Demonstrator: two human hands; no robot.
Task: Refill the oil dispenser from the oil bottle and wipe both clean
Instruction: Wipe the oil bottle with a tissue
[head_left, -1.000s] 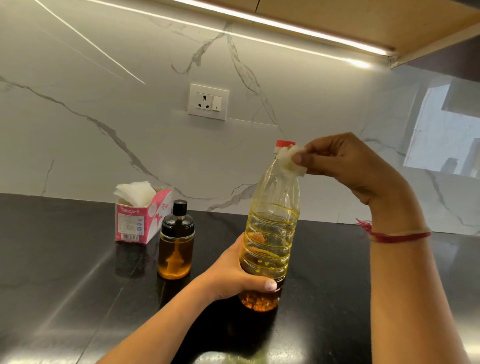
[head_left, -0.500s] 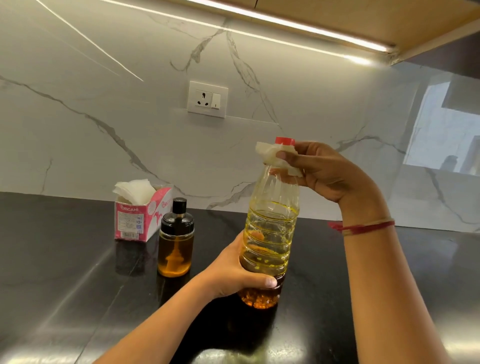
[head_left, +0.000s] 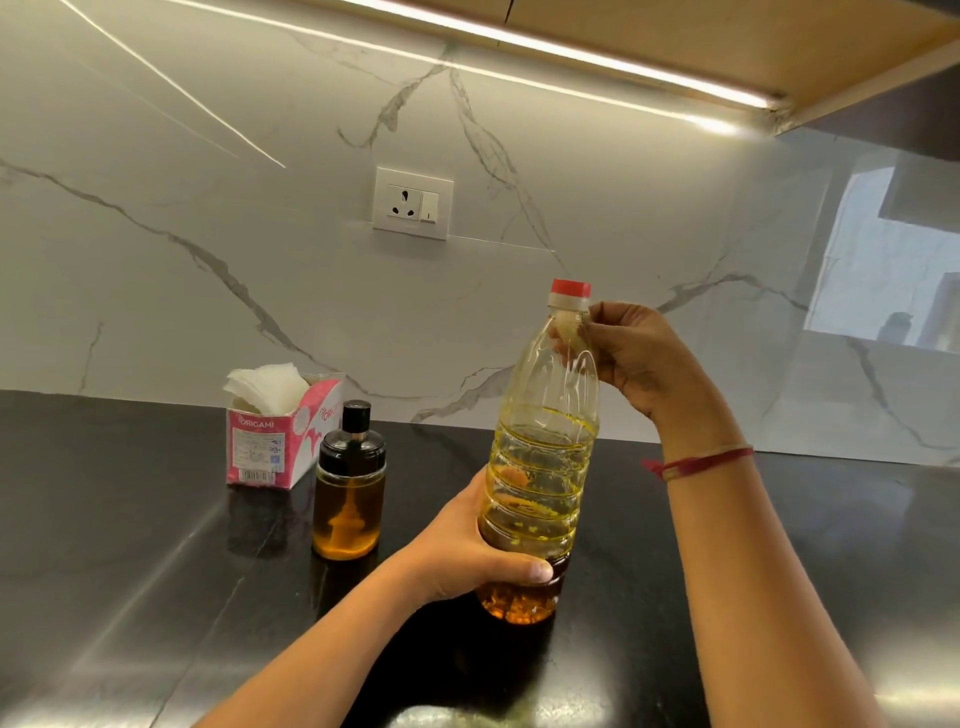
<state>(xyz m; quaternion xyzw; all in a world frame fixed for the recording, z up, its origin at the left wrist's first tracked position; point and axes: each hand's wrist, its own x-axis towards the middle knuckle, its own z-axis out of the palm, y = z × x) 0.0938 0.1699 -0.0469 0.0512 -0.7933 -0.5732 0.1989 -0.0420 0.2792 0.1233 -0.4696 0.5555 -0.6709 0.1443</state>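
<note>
A clear plastic oil bottle (head_left: 540, 467) with a red cap stands upright on the black counter, about half full of yellow oil. My left hand (head_left: 467, 551) grips its lower body. My right hand (head_left: 634, 353) is behind the bottle's neck and shoulder, pressing a white tissue (head_left: 569, 332) against it; the tissue shows only through the plastic. To the left stands the glass oil dispenser (head_left: 349, 499) with a black lid, holding amber oil, untouched.
A pink and white tissue box (head_left: 270, 441) with tissues sticking out sits behind the dispenser near the marble wall. A wall socket (head_left: 413, 202) is above. The black counter (head_left: 130, 545) stretches left and right.
My right hand with the tissue has slid from the front of the bottle's neck, just under the cap, around to the far side and a little lower. The left hand has kept its grip.
</note>
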